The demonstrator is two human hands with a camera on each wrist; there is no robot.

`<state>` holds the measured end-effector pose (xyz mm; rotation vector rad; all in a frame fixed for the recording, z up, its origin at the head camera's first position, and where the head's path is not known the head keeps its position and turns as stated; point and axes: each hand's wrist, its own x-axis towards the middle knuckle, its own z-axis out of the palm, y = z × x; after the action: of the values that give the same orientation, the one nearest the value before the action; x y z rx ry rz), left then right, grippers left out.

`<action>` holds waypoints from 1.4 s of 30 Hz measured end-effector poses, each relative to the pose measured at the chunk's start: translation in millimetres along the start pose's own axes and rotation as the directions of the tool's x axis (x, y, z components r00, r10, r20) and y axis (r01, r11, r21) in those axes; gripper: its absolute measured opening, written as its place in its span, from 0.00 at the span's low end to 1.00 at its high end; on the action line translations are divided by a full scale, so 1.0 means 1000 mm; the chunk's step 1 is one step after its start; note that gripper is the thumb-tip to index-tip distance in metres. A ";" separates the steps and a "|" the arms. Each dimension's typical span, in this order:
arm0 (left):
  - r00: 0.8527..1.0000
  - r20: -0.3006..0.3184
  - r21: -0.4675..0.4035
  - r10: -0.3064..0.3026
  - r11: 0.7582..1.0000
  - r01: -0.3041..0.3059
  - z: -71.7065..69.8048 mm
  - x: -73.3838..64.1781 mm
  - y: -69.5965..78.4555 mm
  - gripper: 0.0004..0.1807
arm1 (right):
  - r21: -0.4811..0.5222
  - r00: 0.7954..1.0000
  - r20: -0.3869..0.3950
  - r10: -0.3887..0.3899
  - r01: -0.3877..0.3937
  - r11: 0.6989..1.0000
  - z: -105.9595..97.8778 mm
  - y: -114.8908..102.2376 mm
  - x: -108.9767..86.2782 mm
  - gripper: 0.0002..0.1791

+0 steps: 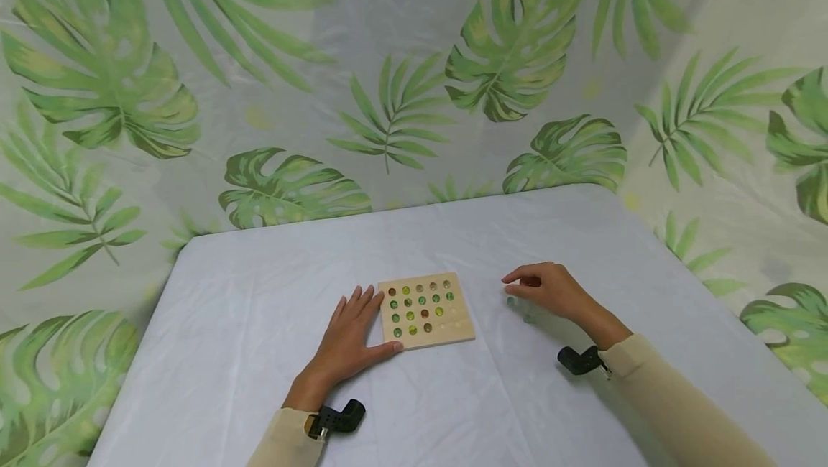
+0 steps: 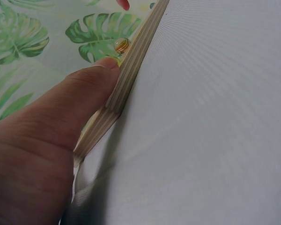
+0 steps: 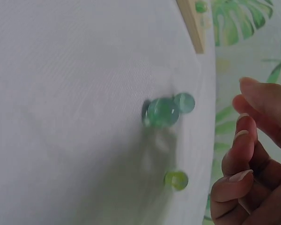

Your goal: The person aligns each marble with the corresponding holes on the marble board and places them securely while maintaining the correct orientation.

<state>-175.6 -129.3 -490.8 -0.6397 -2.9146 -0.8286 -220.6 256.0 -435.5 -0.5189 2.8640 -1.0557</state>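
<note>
A pale wooden board (image 1: 446, 337) with rows of round hollows lies mid-table, most hollows filled with green, yellow and brownish glass marbles (image 1: 422, 300); a few at the near right hold none. My left hand (image 1: 350, 339) rests against it, straight fingers along the left edge and thumb at the near left corner. My right hand (image 1: 548, 290) hovers right of the board, over loose marbles, its fingers bent and nothing visible between the tips. In the right wrist view, two bluish-green marbles (image 3: 163, 112) sit close together beneath the fingers, with a yellow-green marble (image 3: 176, 180) apart from them.
A white cloth covers the table (image 1: 272, 287). Behind and at the sides hangs a leaf-patterned curtain (image 1: 401, 36). Each wrist wears a black camera on a strap. The board's right edge lies between my two hands.
</note>
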 end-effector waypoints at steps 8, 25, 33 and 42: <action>1.000 -0.014 0.001 0.013 1.000 -0.013 -0.001 -0.001 0.001 0.54 | -0.029 0.999 -0.029 0.044 -0.045 0.999 -0.007 0.013 -0.007 0.13; 1.000 0.015 0.012 0.000 1.000 0.000 -0.001 0.001 -0.004 0.55 | -0.001 0.991 -0.002 0.130 -0.130 0.991 -0.014 0.035 -0.018 0.17; 1.000 0.022 0.008 -0.007 1.000 0.007 -0.001 0.002 -0.002 0.56 | 0.041 0.989 0.014 0.146 -0.146 0.988 -0.015 0.043 -0.020 0.18; 1.000 0.019 0.011 -0.006 1.000 0.006 0.000 0.001 -0.002 0.55 | -0.009 0.990 -0.033 0.135 -0.135 0.991 -0.012 0.048 -0.022 0.14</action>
<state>-177.4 -130.0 -491.6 -0.6415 -2.9374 -0.8106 -216.2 304.6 -458.6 -0.3053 2.8867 -1.0360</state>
